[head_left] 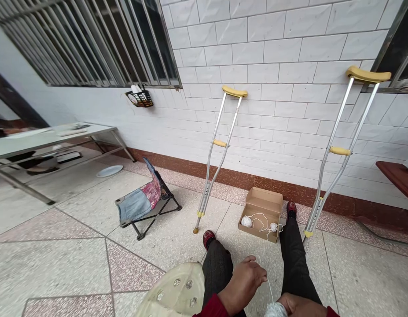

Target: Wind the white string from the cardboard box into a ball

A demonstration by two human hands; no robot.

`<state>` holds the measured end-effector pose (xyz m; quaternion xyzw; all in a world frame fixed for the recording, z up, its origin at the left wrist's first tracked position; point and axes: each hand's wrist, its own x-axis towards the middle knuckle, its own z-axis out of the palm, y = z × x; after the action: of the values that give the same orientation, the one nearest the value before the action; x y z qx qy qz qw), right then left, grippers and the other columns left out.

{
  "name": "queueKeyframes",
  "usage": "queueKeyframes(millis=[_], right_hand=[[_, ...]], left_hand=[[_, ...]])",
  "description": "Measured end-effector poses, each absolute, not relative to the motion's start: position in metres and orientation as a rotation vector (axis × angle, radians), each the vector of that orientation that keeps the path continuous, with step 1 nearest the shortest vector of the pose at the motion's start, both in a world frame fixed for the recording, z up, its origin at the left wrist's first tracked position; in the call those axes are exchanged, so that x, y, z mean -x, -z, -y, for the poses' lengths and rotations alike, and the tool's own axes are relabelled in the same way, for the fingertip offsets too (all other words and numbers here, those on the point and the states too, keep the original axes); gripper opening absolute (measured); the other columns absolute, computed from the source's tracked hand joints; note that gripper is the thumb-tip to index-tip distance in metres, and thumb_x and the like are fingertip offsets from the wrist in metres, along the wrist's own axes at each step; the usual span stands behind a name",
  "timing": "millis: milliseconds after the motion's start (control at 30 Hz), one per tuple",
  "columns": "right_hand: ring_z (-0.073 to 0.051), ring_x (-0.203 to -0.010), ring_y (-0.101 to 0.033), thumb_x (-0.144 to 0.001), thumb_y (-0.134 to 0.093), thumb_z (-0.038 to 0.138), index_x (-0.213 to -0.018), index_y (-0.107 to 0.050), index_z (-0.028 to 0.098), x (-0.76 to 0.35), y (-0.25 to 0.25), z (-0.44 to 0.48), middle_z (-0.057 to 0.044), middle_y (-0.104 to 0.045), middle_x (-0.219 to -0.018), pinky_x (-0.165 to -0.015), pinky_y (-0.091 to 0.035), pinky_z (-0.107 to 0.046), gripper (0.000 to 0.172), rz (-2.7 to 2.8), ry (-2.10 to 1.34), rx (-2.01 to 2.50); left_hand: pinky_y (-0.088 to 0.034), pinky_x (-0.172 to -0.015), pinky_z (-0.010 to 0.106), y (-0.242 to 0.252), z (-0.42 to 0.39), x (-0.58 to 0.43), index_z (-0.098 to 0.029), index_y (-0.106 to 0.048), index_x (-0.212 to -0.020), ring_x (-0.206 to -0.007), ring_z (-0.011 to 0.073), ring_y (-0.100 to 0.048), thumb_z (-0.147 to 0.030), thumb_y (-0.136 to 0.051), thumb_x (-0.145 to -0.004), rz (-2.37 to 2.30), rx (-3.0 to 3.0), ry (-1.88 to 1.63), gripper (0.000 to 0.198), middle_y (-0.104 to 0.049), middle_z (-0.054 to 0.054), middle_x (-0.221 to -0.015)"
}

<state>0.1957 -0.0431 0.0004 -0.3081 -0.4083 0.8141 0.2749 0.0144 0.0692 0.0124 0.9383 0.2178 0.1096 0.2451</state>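
Note:
My left hand [244, 281] is closed above the floor between my legs, pinching a thin white yarn strand [270, 288]. That strand runs down to a ball of white yarn [275, 310] at the bottom edge, partly cut off by the frame. My right hand [299, 305] is wrapped round the ball's right side. Between my feet stands an open cardboard box [255, 234] with its lid tipped back. Inside lie a larger white yarn ball [246, 221] and a smaller one [273, 227], with loose loops of yarn around them. One loop hangs over the box's right edge.
Two crutches, a left one [220, 143] and a right one [339, 151], lean on the tiled wall. A folding chair [134, 206] stands at left. A pale plastic stool [170, 284] is beside my left leg. Farther left are a table [42, 138] and a plate [110, 171].

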Motion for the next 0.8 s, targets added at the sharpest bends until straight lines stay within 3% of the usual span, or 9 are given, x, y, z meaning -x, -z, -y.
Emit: queueKeyframes(millis=[133, 267, 433, 567, 667, 800], right_hand=[[-0.003, -0.048, -0.041, -0.062, -0.084, 0.036, -0.084, -0.069, 0.009, -0.186, -0.015, 0.038, 0.004, -0.051, -0.059, -0.046, -0.028, -0.015, 0.038, 1.083, -2.125, 0.792], [0.000, -0.034, -0.034, -0.074, -0.074, 0.039, -0.096, -0.068, 0.011, -0.199, -0.040, 0.029, 0.005, -0.049, -0.059, -0.036, -0.026, -0.015, 0.036, 0.924, -2.035, 0.819], [-0.001, -0.032, -0.035, -0.077, -0.071, 0.042, -0.108, -0.064, 0.018, -0.224, -0.038, 0.000, 0.006, -0.053, -0.069, -0.037, -0.042, -0.020, 0.041, 0.804, -1.710, 0.886], [-0.003, -0.033, -0.043, -0.067, -0.073, 0.058, -0.112, -0.063, 0.017, -0.221, 0.010, -0.019, 0.002, -0.060, -0.074, -0.037, -0.041, -0.020, 0.062, 0.865, -1.536, 1.207], [-0.005, -0.033, -0.047, -0.062, -0.071, 0.063, -0.109, -0.065, 0.014, -0.206, 0.051, -0.012, -0.003, -0.064, -0.079, -0.034, -0.034, -0.018, 0.068, 0.980, -1.530, 1.357], [-0.006, -0.039, -0.050, -0.059, -0.076, 0.037, -0.094, -0.071, 0.012, -0.188, 0.066, 0.019, -0.002, -0.065, -0.068, -0.038, -0.031, -0.015, 0.044, 1.119, -1.852, 1.325]], left_hand=[[-0.035, -0.096, 0.030, -0.004, -0.071, -0.015, -0.017, -0.058, -0.067, -0.068, 0.0126, -0.058, -0.023, -0.047, -0.095, -0.657, -2.476, -0.343, 0.031, -0.063, -0.003, -0.066], [-0.040, -0.076, 0.024, 0.017, -0.066, -0.011, -0.016, -0.057, -0.060, -0.069, 0.0138, -0.059, -0.025, -0.045, -0.096, -0.773, -2.295, -0.317, 0.039, -0.063, -0.001, -0.063], [-0.040, -0.066, 0.020, 0.033, -0.039, -0.011, -0.016, -0.057, -0.062, -0.068, 0.0126, -0.060, -0.025, -0.042, -0.096, -0.770, -2.105, -0.276, 0.038, -0.064, -0.001, -0.065], [-0.041, -0.071, 0.023, 0.033, -0.029, -0.014, -0.018, -0.058, -0.064, -0.070, 0.0157, -0.061, -0.023, -0.050, -0.091, -0.790, -2.326, -0.164, 0.028, -0.065, 0.000, -0.065], [-0.041, -0.085, 0.030, 0.028, -0.037, -0.014, -0.018, -0.059, -0.065, -0.068, 0.0170, -0.061, -0.018, -0.055, -0.085, -0.732, -2.595, -0.120, 0.020, -0.065, 0.002, -0.064], [-0.033, -0.101, 0.038, 0.016, -0.057, -0.008, -0.019, -0.064, -0.073, -0.069, 0.0159, -0.061, -0.015, -0.053, -0.088, -0.528, -2.770, -0.198, 0.019, -0.066, 0.001, -0.068]])
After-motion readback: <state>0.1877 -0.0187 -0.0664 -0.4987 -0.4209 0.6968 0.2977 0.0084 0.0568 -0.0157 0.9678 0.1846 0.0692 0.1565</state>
